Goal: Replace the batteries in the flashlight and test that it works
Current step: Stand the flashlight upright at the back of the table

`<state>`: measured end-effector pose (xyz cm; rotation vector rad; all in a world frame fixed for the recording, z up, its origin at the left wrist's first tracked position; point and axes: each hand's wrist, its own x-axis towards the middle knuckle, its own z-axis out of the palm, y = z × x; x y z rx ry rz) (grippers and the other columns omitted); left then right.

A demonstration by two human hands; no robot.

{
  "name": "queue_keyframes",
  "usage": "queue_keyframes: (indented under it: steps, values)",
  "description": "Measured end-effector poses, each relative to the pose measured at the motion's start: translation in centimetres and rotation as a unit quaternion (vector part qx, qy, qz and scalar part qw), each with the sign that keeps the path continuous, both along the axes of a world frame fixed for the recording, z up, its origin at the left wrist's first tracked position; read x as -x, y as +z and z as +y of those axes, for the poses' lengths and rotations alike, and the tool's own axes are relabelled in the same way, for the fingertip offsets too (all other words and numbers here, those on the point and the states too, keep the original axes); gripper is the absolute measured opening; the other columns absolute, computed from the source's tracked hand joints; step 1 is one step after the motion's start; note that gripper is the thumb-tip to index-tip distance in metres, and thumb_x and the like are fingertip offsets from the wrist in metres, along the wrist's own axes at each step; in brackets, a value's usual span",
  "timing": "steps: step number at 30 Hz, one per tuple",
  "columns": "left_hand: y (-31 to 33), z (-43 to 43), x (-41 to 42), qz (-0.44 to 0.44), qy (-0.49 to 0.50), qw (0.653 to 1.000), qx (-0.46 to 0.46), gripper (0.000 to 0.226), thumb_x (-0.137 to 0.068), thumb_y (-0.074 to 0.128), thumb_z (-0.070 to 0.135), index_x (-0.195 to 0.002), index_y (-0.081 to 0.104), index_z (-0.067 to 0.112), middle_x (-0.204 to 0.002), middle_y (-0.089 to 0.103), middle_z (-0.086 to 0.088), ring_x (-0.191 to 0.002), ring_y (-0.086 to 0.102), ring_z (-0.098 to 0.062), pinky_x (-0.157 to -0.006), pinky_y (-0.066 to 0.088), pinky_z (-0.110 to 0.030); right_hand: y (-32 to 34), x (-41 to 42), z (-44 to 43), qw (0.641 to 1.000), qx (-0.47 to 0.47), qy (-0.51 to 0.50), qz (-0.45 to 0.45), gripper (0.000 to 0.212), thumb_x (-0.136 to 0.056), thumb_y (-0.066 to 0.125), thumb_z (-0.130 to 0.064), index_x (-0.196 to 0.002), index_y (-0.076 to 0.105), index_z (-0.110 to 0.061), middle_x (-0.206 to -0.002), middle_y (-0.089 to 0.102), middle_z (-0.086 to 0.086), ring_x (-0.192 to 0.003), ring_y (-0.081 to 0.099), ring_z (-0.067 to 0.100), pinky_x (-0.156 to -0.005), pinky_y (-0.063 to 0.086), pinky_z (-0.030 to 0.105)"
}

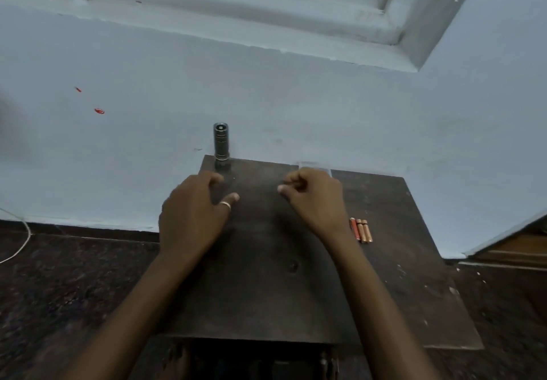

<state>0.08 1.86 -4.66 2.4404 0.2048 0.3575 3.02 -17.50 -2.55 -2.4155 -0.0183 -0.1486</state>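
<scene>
Looking down from the head camera, I see both of my bare hands stretched out over a dark wooden table (399, 261) that stands against a pale blue wall (296, 98). My left hand (194, 213) hangs above the left half of the tabletop with its fingers loosely curled and slightly spread; it holds nothing, and a light band sits on its thumb. My right hand (313, 199) is level with it and a short way off, fingers curled in toward the palm in a loose fist. I can see nothing gripped in it, though the inside of the palm is hidden from me.

The flashlight (221, 141) stands upright on its end at the far left corner of the table, right against the wall — a short, dark, ribbed metal cylinder with its upper end turned toward the camera. It sits just beyond my left hand's fingertips and is not touched by either hand.

Three slim batteries (361, 230) lie side by side, touching one another, on the right part of the table just beside my right wrist — one reddish-orange, two coppery.

A white window frame (296, 9) runs across the wall above, and a thin white cable (20, 243) trails over the dark floor at the left edge.
</scene>
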Motion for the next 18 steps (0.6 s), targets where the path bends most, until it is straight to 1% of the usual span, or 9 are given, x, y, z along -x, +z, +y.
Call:
queue_keyframes:
  steps: [3,5,7,9,10,12,14,16,18]
  values:
    - [0.3,-4.6,1.7,-0.005,-0.117,0.991,0.064,0.027,-0.081,0.078,0.032,-0.106,0.071,0.024,-0.098,0.072,0.008,-0.083,0.064,-0.006,-0.08,0.051,-0.025,0.0,3.3,-5.9,0.994,0.034,-0.105,0.005,0.008,-0.087,0.074,-0.025,-0.087,0.078,-0.018,-0.086,0.076,-0.006,-0.082,0.067,0.008,-0.072,0.039,0.015]
    - [-0.2,-8.1,1.4,-0.002,-0.207,0.976,0.071,0.03,-0.083,0.075,0.027,-0.112,0.071,0.023,-0.106,0.071,0.006,-0.087,0.064,-0.006,-0.085,0.05,-0.024,-0.4,4.5,-8.8,0.983,0.058,-0.17,0.025,0.01,-0.089,0.072,-0.028,-0.084,0.077,-0.02,-0.084,0.075,-0.005,-0.086,0.069,0.014,-0.072,0.042,0.022]
    - [-0.8,-11.0,0.2,0.006,-0.291,0.955,0.054,0.037,-0.088,0.066,0.017,-0.124,0.067,0.019,-0.124,0.067,0.002,-0.104,0.063,-0.01,-0.097,0.045,-0.024,-0.8,4.8,-10.2,0.978,0.092,-0.181,0.056,0.015,-0.089,0.07,-0.031,-0.085,0.077,-0.019,-0.084,0.075,-0.003,-0.086,0.069,0.019,-0.071,0.048,0.027]
    - [-1.1,-13.4,-1.3,0.023,-0.366,0.93,0.019,0.047,-0.09,0.055,0.007,-0.136,0.059,0.02,-0.146,0.053,0.003,-0.131,0.05,-0.013,-0.111,0.036,-0.028,-0.9,4.9,-11.0,0.975,0.122,-0.16,0.092,0.02,-0.089,0.068,-0.032,-0.087,0.077,-0.014,-0.085,0.076,0.004,-0.087,0.069,0.024,-0.074,0.054,0.033]
    - [-1.2,-14.3,-1.9,0.043,-0.391,0.919,-0.005,0.052,-0.091,0.05,0.006,-0.139,0.055,0.024,-0.152,0.045,0.007,-0.138,0.043,-0.012,-0.113,0.034,-0.031,-0.9,5.0,-11.2,0.975,0.131,-0.149,0.101,0.02,-0.088,0.068,-0.03,-0.087,0.077,-0.013,-0.086,0.076,0.006,-0.087,0.069,0.026,-0.074,0.054,0.034]
    - [-1.4,-15.3,-2.9,0.082,-0.423,0.9,-0.066,0.058,-0.09,0.047,0.007,-0.14,0.051,0.035,-0.155,0.039,0.016,-0.14,0.039,-0.012,-0.111,0.038,-0.039,-0.9,5.0,-11.5,0.977,0.136,-0.134,0.098,0.017,-0.087,0.068,-0.026,-0.09,0.077,-0.013,-0.089,0.076,0.008,-0.09,0.068,0.029,-0.072,0.049,0.032]
    - [-1.2,-15.6,-3.2,0.098,-0.438,0.888,-0.102,0.056,-0.09,0.049,0.011,-0.136,0.052,0.042,-0.149,0.046,0.018,-0.136,0.044,-0.013,-0.106,0.043,-0.042,-0.8,5.0,-11.7,0.979,0.136,-0.123,0.093,0.015,-0.087,0.068,-0.023,-0.093,0.078,-0.013,-0.094,0.076,0.009,-0.095,0.068,0.03,-0.074,0.049,0.033]
    - [-1.1,-15.5,-3.2,0.089,-0.436,0.888,-0.114,0.046,-0.09,0.053,0.018,-0.129,0.057,0.041,-0.137,0.057,0.016,-0.127,0.052,-0.014,-0.097,0.048,-0.04,-0.9,4.8,-11.8,0.979,0.131,-0.119,0.1,0.014,-0.086,0.069,-0.02,-0.094,0.078,-0.012,-0.094,0.077,0.009,-0.096,0.068,0.031,-0.077,0.053,0.034]
    - [-1.0,-15.3,-3.1,0.068,-0.428,0.891,-0.135,0.035,-0.09,0.057,0.025,-0.122,0.061,0.039,-0.126,0.061,0.014,-0.119,0.055,-0.014,-0.089,0.05,-0.037,-1.0,4.6,-12.0,0.978,0.125,-0.123,0.109,0.013,-0.083,0.07,-0.02,-0.092,0.078,-0.013,-0.091,0.077,0.008,-0.094,0.069,0.03,-0.077,0.056,0.036]
